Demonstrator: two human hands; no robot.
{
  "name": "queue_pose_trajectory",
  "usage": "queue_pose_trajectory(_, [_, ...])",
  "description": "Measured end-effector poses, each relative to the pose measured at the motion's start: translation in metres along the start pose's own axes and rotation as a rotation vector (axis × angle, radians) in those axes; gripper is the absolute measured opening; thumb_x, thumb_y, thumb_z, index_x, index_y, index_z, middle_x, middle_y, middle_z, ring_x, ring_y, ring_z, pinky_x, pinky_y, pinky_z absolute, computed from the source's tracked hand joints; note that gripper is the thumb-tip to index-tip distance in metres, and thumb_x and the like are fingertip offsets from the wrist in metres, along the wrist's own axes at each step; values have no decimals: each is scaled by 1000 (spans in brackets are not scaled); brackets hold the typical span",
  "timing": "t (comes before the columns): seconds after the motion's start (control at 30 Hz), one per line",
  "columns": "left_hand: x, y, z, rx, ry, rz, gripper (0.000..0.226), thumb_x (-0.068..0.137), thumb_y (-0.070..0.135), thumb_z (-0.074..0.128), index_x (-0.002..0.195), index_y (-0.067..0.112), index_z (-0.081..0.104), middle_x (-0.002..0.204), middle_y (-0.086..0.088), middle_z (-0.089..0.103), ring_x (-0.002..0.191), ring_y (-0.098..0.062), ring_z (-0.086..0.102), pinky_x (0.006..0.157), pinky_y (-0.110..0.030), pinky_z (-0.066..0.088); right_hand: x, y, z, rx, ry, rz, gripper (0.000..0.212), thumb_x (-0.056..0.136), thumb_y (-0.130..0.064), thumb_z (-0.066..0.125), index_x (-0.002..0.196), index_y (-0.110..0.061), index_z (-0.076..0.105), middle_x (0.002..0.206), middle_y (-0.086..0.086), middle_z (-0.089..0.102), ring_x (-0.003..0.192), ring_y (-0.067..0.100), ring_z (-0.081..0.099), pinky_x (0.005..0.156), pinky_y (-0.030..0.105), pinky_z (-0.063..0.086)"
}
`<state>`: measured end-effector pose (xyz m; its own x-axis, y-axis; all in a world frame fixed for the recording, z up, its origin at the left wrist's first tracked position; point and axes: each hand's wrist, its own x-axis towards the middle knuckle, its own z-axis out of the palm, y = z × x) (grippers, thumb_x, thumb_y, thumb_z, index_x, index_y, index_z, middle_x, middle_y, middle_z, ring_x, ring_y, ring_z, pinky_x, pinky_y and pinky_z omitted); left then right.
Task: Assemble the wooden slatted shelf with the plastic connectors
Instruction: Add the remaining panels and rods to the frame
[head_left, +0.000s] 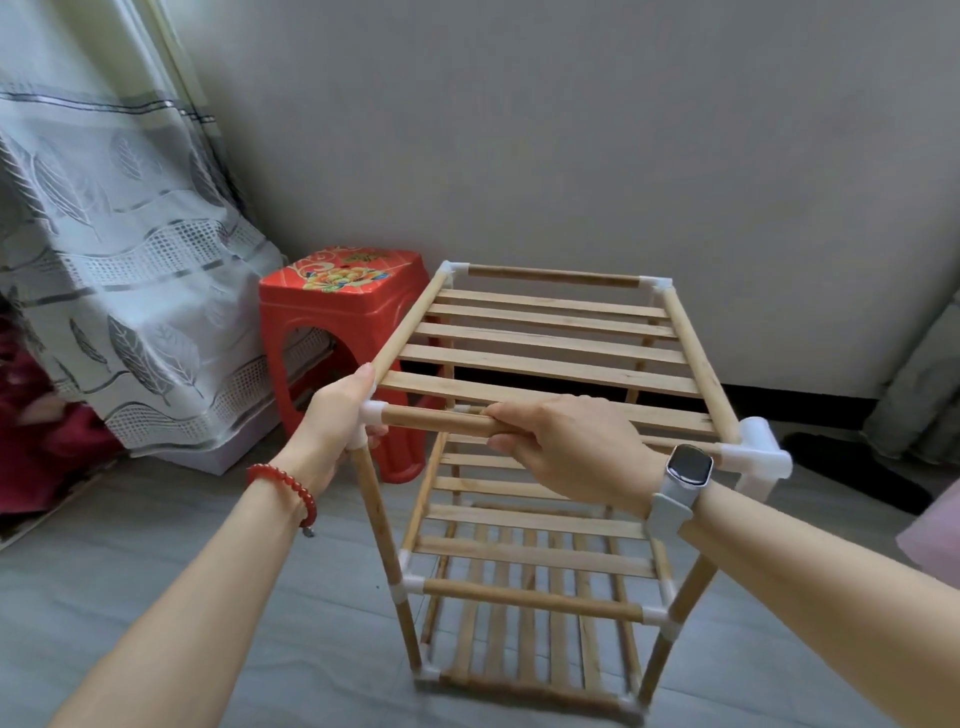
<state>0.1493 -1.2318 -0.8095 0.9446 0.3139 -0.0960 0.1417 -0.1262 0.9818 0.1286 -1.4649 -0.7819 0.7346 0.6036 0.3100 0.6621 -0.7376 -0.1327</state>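
Observation:
A three-tier wooden slatted shelf (550, 358) stands upright on the floor, its rods joined by white plastic connectors. My left hand (332, 421) grips the near-left top corner connector (373, 413) from the outside, thumb lying along the side rod. My right hand (566, 447) is curled around the near top front rod (436, 420), just right of that connector. A larger white connector (761, 454) caps the near-right top corner. The middle tier (530, 525) and bottom tier (524, 660) show below.
A red plastic stool (337, 332) stands just left of the shelf, close to its left side. Patterned grey curtains (119, 249) hang at the left. A pale wall (571, 130) runs behind the shelf. Grey floor (260, 649) lies in front.

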Motion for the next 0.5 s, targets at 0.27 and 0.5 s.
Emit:
queue_pose_trajectory(0.27, [-43,8,45,756,539,545,28,89,13,51,113,12,64,119,-11,54,119,-31,43,102,-50,26,-33,96,-49,97,88,566,38,99,-33,38,133,-23,50,134,9,46,124,28,40,100,44,36])
queue_pose_trajectory(0.5, [-117,22,156,814,-52,831,58,86,48,18,111,22,64,107,5,65,104,-14,57,107,-48,22,-55,126,-43,1088,-28,1062,22,97,-22,50,91,-2,57,76,8,59,65,18,57,57,29,45])
